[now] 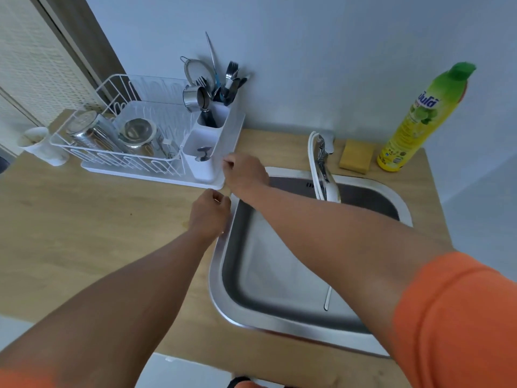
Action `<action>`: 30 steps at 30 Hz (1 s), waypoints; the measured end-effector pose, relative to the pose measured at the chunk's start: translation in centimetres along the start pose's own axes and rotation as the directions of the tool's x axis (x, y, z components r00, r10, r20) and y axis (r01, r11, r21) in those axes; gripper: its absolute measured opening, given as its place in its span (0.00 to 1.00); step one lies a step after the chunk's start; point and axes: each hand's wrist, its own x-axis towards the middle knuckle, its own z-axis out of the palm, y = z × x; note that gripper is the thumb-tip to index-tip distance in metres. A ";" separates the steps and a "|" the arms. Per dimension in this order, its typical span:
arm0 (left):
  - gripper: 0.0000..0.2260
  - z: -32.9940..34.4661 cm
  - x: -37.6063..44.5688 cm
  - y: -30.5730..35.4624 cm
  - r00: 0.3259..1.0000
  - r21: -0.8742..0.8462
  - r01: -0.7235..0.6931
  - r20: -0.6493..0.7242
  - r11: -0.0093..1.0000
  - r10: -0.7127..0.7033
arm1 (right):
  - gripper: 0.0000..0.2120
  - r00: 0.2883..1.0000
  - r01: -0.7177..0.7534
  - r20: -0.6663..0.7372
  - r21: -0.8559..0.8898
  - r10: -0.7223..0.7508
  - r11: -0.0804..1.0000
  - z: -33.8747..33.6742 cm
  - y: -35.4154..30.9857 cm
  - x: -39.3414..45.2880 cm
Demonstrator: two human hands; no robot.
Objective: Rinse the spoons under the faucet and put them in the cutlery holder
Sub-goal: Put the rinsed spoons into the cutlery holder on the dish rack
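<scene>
The white cutlery holder [205,135] stands at the right end of the dish rack. Its rear compartment is full of forks and dark-handled utensils, and spoons [202,154] lie in its front compartment. My right hand [244,176] hovers just right of that front compartment, thumb and forefinger pinched together with nothing visible between them. My left hand [209,212] is below it at the sink's left rim, fingers curled in, with nothing seen in it. One spoon [327,298] lies in the sink [282,327], partly hidden under my right forearm. The faucet [324,169] shows no water.
A white wire dish rack [120,152] holds steel cups and a pot lid. A white mug [42,147] stands to its left. At the back right are a yellow sponge [356,156] and a yellow dish soap bottle [419,119]. A light wooden counter [92,219] surrounds the sink.
</scene>
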 end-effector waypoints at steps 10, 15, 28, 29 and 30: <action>0.05 5.8 -2.4 1.2 0.979 0.043 -0.125 0.169 0.991 0.116 | 0.11 0.972 -0.195 0.125 -0.056 0.201 0.979 1.2 16.6 -12.3; 0.06 10.8 -3.7 2.1 0.951 0.101 -0.125 0.294 0.987 0.091 | 0.13 0.901 -0.339 0.204 -0.218 0.383 0.915 -0.4 22.8 -17.4; 0.08 22.5 -9.1 2.3 0.770 0.347 -0.358 0.635 0.867 0.064 | 0.10 0.736 -0.633 0.114 -0.236 0.668 0.737 -4.7 29.2 -20.6; 0.09 23.1 -9.5 2.2 0.766 0.360 -0.367 0.639 0.858 0.060 | 0.10 0.725 -0.646 0.108 -0.234 0.680 0.727 -4.8 29.3 -20.6; 0.11 23.6 -9.9 2.1 0.765 0.378 -0.379 0.641 0.844 0.056 | 0.09 0.716 -0.657 0.105 -0.235 0.690 0.717 -4.9 29.4 -20.6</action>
